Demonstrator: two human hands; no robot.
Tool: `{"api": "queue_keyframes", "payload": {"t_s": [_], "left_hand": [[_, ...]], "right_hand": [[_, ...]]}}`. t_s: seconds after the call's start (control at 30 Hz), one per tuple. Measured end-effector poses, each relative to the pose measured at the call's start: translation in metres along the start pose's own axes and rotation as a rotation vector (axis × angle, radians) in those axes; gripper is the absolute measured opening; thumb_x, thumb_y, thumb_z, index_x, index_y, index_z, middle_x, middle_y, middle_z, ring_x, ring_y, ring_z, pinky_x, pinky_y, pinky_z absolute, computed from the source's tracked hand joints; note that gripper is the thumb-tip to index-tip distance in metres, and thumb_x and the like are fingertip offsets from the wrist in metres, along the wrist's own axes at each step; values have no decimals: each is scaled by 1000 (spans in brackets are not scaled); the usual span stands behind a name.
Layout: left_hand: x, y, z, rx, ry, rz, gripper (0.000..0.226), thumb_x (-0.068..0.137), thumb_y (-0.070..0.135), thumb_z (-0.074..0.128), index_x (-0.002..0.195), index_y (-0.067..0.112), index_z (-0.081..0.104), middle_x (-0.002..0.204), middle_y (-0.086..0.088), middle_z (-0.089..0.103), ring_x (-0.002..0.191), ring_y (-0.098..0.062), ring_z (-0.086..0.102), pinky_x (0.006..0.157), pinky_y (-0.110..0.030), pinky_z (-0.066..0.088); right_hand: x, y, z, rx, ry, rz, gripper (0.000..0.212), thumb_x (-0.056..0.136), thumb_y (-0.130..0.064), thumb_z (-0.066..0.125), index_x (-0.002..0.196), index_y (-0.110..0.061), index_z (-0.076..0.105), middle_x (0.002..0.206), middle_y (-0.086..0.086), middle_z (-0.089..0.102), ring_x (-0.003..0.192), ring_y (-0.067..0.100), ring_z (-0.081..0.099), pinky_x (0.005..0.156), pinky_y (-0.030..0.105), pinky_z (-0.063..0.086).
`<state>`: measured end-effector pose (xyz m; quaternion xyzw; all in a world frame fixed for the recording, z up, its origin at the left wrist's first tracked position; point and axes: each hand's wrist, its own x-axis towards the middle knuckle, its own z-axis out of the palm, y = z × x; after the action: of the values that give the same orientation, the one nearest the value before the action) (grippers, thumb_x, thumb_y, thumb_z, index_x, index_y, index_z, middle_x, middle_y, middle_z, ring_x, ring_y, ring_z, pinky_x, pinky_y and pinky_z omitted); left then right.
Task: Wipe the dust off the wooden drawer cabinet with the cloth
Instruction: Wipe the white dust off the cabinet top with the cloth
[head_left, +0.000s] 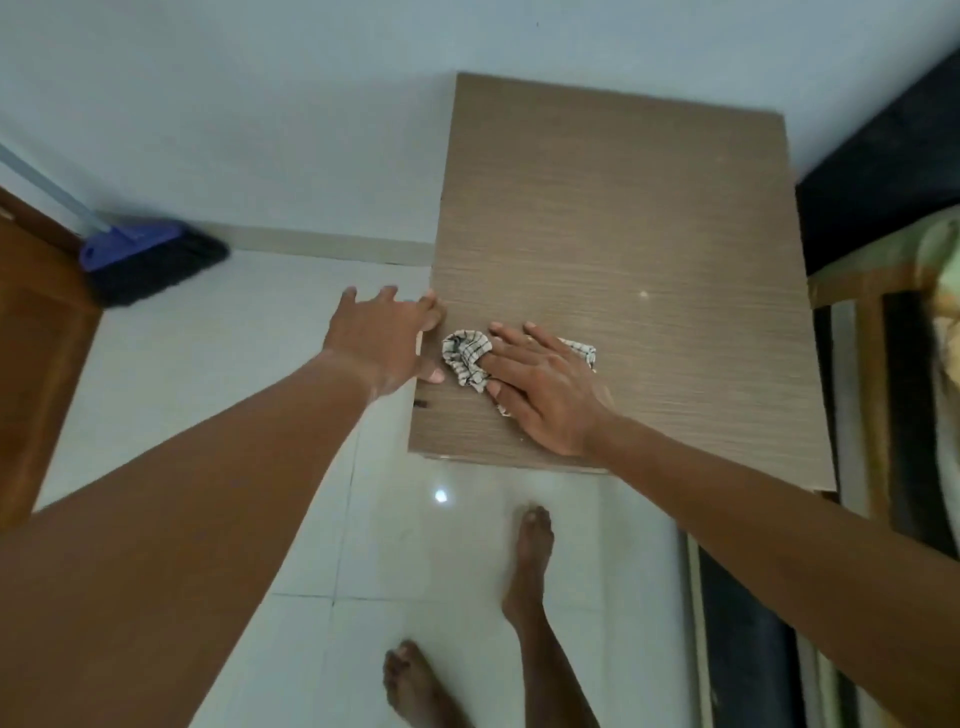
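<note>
Forearms (182, 519) are stretching forward; the right hand (540, 395), fingers straight, is pressing the checked cloth (466, 358) onto the wooden drawer cabinet (623, 208) top, front-left, while the left hand (384, 338), fingers spread, is touching its left edge.

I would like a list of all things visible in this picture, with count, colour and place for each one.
cabinet: 1, brown wood grain, centre
cloth: 1, white with dark checks, on the cabinet top, left front part
wall: 1, pale, behind
floor: 1, white tiles, below
broom: 1, blue head, black bristles, grey handle, left, by the wall
door: 1, brown wood, far left
wooden frame: 1, light brown, right of the cabinet
left hand: 1, fingers spread, touches the cabinet's left edge
right hand: 1, flat, presses the cloth
feet: 2, bare, on the floor
</note>
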<state>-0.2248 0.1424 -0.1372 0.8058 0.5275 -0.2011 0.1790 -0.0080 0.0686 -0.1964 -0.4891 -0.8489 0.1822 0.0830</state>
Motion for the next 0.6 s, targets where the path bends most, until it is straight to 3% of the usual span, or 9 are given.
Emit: {"api": "queue_keyframes", "payload": {"t_s": [0.13, 0.33, 0.4, 0.5, 0.6], "left_hand": [[1, 1, 1, 66, 10, 12, 80, 86, 65, 59, 153, 32, 32, 155, 2, 42, 148, -26, 28, 120, -56, 15], [4, 6, 1, 69, 56, -59, 71, 76, 70, 65, 137, 34, 52, 144, -1, 54, 140, -28, 41, 115, -58, 17], [-7, 9, 4, -49, 111, -121, 63, 79, 63, 68, 132, 31, 58, 132, -2, 62, 133, -28, 47, 111, -52, 27], [-29, 16, 17, -306, 187, -194, 55, 88, 49, 69, 139, 31, 57, 126, -4, 67, 118, -29, 59, 92, -38, 43], [-39, 16, 34, -609, 203, -249, 58, 89, 38, 72, 143, 33, 52, 132, 0, 66, 116, -25, 62, 83, -29, 42]], "right_hand": [[-34, -21, 16, 8, 42, -20, 36, 107, -30, 39, 131, -17, 62, 147, 4, 57, 149, 20, 35, 123, 45, 24], [-70, -46, 38, 38, 189, -47, 24, 99, -8, 58, 120, -11, 68, 134, 10, 67, 138, 25, 51, 116, 47, 39], [-80, -49, 41, 8, 114, -147, 38, 91, 3, 63, 126, -13, 67, 138, 7, 64, 138, 25, 52, 112, 47, 45], [-93, -46, 33, -36, -27, -275, 67, 80, 13, 64, 139, -18, 60, 144, -2, 60, 139, 21, 50, 98, 43, 56], [-76, -49, 3, 84, 149, -132, 60, 83, 12, 63, 136, -17, 62, 134, -3, 66, 115, 18, 68, 79, 28, 60]]}}
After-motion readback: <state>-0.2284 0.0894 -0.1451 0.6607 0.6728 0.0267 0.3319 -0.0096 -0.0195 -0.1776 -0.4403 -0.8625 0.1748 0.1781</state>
